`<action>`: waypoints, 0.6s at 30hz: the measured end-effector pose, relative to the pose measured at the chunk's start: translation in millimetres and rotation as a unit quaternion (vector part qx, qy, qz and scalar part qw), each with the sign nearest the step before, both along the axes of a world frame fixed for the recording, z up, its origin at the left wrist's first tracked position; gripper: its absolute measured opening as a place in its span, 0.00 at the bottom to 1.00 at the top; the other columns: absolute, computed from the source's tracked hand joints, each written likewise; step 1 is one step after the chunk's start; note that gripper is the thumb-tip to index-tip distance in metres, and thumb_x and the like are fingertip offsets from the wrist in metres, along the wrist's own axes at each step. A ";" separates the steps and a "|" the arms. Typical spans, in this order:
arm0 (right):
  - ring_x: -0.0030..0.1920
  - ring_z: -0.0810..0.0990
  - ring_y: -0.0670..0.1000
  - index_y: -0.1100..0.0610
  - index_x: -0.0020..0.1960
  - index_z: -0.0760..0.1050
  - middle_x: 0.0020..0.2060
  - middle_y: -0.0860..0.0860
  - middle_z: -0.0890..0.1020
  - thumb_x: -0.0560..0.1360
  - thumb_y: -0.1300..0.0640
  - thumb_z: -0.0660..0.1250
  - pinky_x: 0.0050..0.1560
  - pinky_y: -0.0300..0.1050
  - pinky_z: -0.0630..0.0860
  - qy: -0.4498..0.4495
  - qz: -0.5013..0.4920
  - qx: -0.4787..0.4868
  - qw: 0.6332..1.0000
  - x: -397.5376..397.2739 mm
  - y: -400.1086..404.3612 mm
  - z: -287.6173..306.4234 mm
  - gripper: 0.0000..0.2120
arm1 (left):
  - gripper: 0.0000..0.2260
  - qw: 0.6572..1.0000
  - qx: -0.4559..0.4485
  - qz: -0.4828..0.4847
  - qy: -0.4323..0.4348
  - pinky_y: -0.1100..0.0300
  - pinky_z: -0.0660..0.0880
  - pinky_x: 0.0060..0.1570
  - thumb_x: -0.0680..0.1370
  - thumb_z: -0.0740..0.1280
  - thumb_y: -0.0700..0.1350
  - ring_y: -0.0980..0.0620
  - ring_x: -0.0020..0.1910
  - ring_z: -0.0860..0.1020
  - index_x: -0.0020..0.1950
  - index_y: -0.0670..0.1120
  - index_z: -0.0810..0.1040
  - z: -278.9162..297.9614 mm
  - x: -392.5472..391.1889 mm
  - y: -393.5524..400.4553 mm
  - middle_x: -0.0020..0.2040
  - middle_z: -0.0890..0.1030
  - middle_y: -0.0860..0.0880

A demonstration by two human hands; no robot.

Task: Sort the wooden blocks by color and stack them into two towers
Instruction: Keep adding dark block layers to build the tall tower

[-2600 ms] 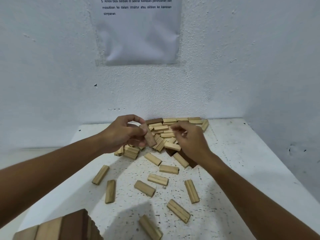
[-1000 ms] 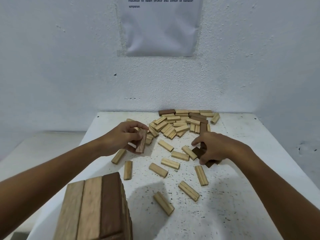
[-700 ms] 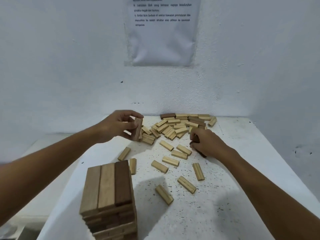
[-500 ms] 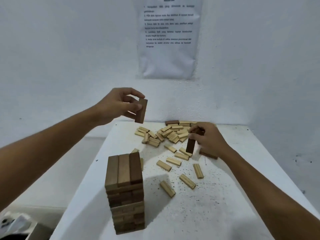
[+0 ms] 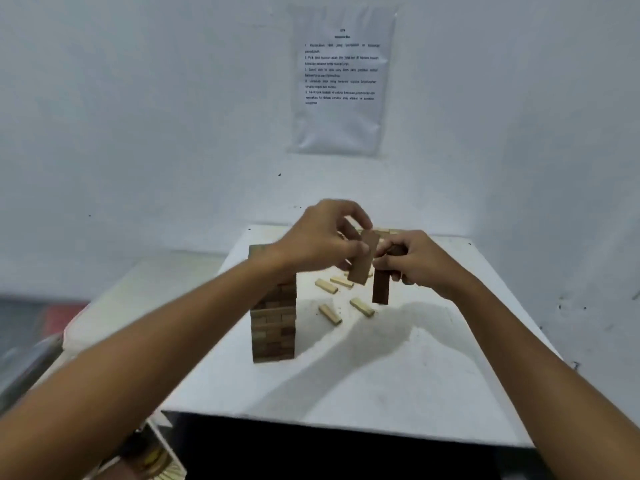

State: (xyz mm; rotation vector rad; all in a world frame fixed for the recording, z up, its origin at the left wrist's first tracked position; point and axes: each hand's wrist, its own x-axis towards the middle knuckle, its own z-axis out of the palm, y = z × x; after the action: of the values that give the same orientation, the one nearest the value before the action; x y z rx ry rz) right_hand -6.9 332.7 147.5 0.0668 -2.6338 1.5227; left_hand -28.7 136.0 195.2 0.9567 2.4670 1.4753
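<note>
— Blocks first: where do they sit?
— Wooden tower (image 5: 273,320) stands toward the table's (image 5: 381,386) left edge, its top hidden behind the left forearm.
— And the hands?
— Left hand (image 5: 322,242) pinches a brown block (image 5: 363,258), which hangs tilted below the fingertips. Right hand (image 5: 417,259) curls round a darker block (image 5: 381,287), held upright. Loose pale blocks (image 5: 330,313) lie beneath them.

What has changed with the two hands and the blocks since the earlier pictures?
Both hands rose from the pile. The left hand now holds its brown block in the air, and the right hand has picked up a dark block, beside it. The tower and the loose blocks on the table stayed put.
</note>
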 end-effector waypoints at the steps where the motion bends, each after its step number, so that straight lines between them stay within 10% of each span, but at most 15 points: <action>1: 0.28 0.74 0.49 0.61 0.42 0.79 0.30 0.53 0.78 0.73 0.65 0.72 0.26 0.39 0.66 -0.018 0.003 0.010 1.000 8.1 1.0 -8.6 0.03 | 0.10 1.000 -0.010 0.002 -0.011 0.51 0.82 0.35 0.73 0.71 0.32 0.44 0.39 0.84 0.51 0.42 0.78 -15.7 8.1 3.5 0.43 0.82 0.40; 14: 0.23 0.72 0.45 0.65 0.47 0.79 0.28 0.51 0.77 0.74 0.63 0.70 0.23 0.35 0.66 -0.153 -0.037 0.004 0.988 63.3 -21.9 -106.0 0.05 | 0.08 0.978 -0.074 0.070 -0.181 0.49 0.82 0.41 0.74 0.72 0.34 0.46 0.38 0.81 0.50 0.42 0.78 -155.4 45.8 -2.2 0.39 0.81 0.44; 18: 0.28 0.75 0.48 0.65 0.46 0.80 0.32 0.53 0.78 0.74 0.63 0.71 0.30 0.40 0.73 -0.142 -0.060 0.005 0.988 59.2 -28.3 -112.8 0.04 | 0.09 0.979 -0.107 0.077 -0.154 0.64 0.78 0.34 0.73 0.74 0.37 0.52 0.36 0.79 0.52 0.42 0.81 -161.3 45.1 -3.1 0.43 0.81 0.45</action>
State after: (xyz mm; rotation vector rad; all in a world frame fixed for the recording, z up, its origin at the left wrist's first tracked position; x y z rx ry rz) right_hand 52.3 304.3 34.7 -0.3260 -2.7967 1.5817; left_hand 16.4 132.9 33.9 0.4681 2.4456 1.2521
